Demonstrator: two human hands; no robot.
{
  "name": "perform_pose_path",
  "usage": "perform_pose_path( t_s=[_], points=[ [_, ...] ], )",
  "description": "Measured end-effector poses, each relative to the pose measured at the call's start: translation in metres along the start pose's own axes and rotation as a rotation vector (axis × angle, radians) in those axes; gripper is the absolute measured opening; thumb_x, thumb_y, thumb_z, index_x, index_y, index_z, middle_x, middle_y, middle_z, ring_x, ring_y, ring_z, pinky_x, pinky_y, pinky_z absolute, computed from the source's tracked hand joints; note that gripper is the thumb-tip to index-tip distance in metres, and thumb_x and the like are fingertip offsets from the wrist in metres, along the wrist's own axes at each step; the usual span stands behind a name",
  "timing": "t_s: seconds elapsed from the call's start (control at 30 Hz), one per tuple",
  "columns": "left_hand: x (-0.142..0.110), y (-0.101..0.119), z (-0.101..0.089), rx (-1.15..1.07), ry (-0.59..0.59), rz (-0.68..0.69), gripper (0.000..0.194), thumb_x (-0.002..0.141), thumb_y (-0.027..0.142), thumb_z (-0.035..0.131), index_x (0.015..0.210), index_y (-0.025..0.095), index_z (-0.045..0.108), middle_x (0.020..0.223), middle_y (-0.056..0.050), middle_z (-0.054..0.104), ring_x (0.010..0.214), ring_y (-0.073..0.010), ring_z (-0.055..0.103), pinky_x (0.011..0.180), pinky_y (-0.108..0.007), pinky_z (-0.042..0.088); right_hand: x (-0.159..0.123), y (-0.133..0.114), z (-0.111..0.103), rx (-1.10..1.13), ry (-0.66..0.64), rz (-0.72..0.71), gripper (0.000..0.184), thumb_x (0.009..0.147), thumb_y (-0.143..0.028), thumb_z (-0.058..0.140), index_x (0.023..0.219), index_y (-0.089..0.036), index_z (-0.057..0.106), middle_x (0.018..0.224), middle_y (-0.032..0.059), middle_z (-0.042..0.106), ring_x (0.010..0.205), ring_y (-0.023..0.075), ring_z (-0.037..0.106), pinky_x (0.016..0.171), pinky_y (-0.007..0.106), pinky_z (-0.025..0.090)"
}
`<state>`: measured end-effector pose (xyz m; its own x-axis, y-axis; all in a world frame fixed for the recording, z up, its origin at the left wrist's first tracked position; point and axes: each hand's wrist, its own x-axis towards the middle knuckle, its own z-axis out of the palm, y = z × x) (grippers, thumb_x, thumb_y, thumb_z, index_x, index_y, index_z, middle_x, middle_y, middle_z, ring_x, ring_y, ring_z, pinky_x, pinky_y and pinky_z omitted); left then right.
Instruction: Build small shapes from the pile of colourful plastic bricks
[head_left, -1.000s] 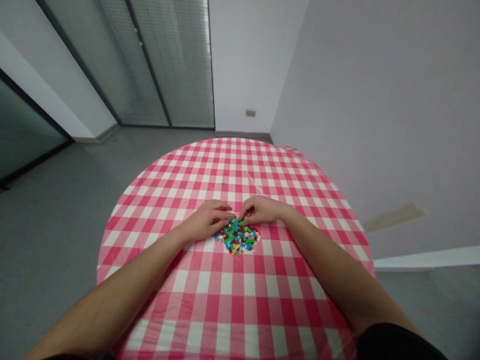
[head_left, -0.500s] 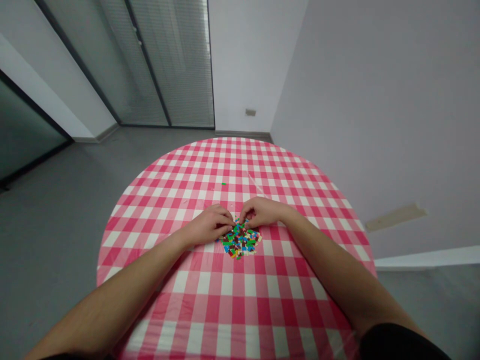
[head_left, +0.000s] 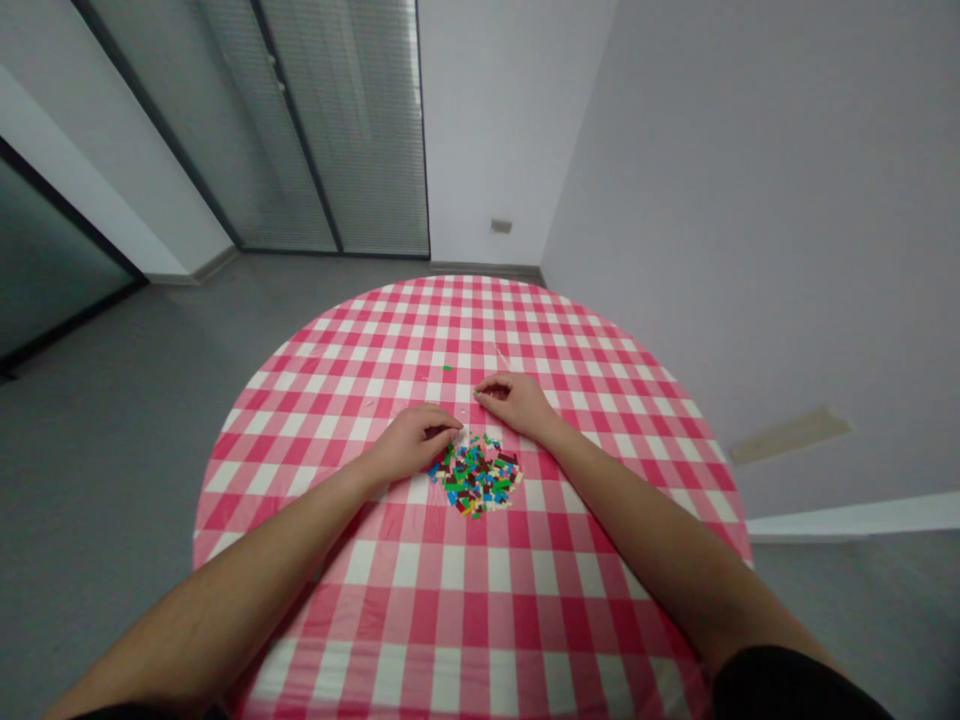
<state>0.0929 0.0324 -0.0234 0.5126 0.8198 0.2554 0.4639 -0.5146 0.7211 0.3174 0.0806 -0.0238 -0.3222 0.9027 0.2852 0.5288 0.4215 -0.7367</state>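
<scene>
A pile of small building bricks [head_left: 480,480] in green, blue, dark red, white and yellow lies on the checked tablecloth. My left hand [head_left: 416,441] rests at the pile's upper left edge, thumb and fingers drawn together in a pinch. Whatever may be between those fingertips is too small to make out. Beyond the pile, my right hand [head_left: 519,402] hovers low over the cloth with its fingers pinched; a speck of green shows at the tips, seemingly a small green brick. A single green brick [head_left: 448,368] lies apart, farther out and to the left of my right hand.
The round table [head_left: 465,620] wears a red and white checked cloth with light creases. Behind it stand a glass partition with blinds [head_left: 352,130] and a pale wall [head_left: 510,120] with a socket [head_left: 501,226]. Another wall [head_left: 750,230] rises on the right.
My right hand has lifted off the pile and moved away from me, towards the lone green brick. My left hand has shifted slightly left and up, uncovering more of the pile.
</scene>
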Motion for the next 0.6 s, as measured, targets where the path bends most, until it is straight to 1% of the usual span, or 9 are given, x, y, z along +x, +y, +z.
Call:
perform_pose_path(
  t_s=[0.03,0.1,0.23,0.3,0.4,0.5,0.6],
  points=[
    [0.000,-0.001,0.000,0.005,0.004,-0.005,0.017,0.090,0.023,0.057,0.091,0.020,0.074,0.089,-0.003,0.072,0.083,-0.0163,0.066,0.078,-0.029,0.051,0.000,0.002,0.003,-0.048,0.024,-0.023,0.013,0.080,-0.018,0.066,0.088,-0.016,0.076,0.085,0.0064,0.075,0.074,0.0165,0.065,0.069,0.028,0.050],
    [0.001,-0.003,0.001,0.020,0.013,-0.013,0.018,0.090,0.025,0.056,0.090,0.020,0.074,0.090,-0.004,0.073,0.084,-0.0170,0.066,0.079,-0.030,0.051,0.002,0.004,0.008,-0.115,0.030,-0.068,0.013,0.079,-0.014,0.065,0.087,-0.016,0.076,0.085,0.0069,0.075,0.075,0.0173,0.066,0.071,0.029,0.051],
    [0.002,-0.005,-0.001,0.084,0.057,-0.033,0.017,0.089,0.024,0.056,0.088,0.021,0.073,0.091,-0.004,0.073,0.087,-0.0192,0.065,0.083,-0.034,0.050,0.004,0.008,0.012,-0.163,0.004,-0.160,0.016,0.078,-0.008,0.065,0.085,-0.017,0.076,0.086,0.0070,0.075,0.081,0.0191,0.067,0.077,0.031,0.051],
    [0.003,-0.007,-0.002,0.124,0.078,-0.032,0.017,0.089,0.023,0.056,0.087,0.020,0.072,0.090,-0.005,0.073,0.089,-0.0204,0.064,0.085,-0.036,0.049,0.005,0.010,0.012,-0.170,-0.009,-0.179,0.018,0.077,-0.007,0.065,0.084,-0.018,0.077,0.086,0.0065,0.075,0.082,0.0194,0.067,0.079,0.032,0.051],
    [0.004,-0.010,-0.003,0.187,0.104,-0.037,0.019,0.089,0.023,0.055,0.097,0.019,0.071,0.096,-0.007,0.071,0.094,-0.0226,0.062,0.088,-0.039,0.048,0.006,0.010,0.012,-0.168,-0.016,-0.175,0.019,0.077,-0.006,0.065,0.084,-0.019,0.077,0.087,0.0057,0.075,0.083,0.0189,0.067,0.079,0.032,0.051],
    [0.004,-0.011,-0.002,0.264,0.110,-0.040,0.027,0.087,0.026,0.057,0.110,0.017,0.067,0.102,-0.009,0.068,0.097,-0.0253,0.060,0.090,-0.042,0.047,0.006,0.009,0.011,-0.168,-0.016,-0.179,0.018,0.077,-0.006,0.065,0.084,-0.018,0.077,0.086,0.0056,0.075,0.082,0.0184,0.067,0.079,0.031,0.050],
    [0.004,-0.012,-0.001,0.309,0.088,-0.033,0.031,0.086,0.027,0.058,0.115,0.017,0.065,0.105,-0.011,0.066,0.100,-0.0269,0.059,0.091,-0.043,0.047,0.005,0.008,0.011,-0.177,-0.017,-0.183,0.015,0.077,-0.007,0.067,0.084,-0.016,0.076,0.084,0.0067,0.074,0.079,0.0183,0.066,0.076,0.031,0.050]
  ],
)
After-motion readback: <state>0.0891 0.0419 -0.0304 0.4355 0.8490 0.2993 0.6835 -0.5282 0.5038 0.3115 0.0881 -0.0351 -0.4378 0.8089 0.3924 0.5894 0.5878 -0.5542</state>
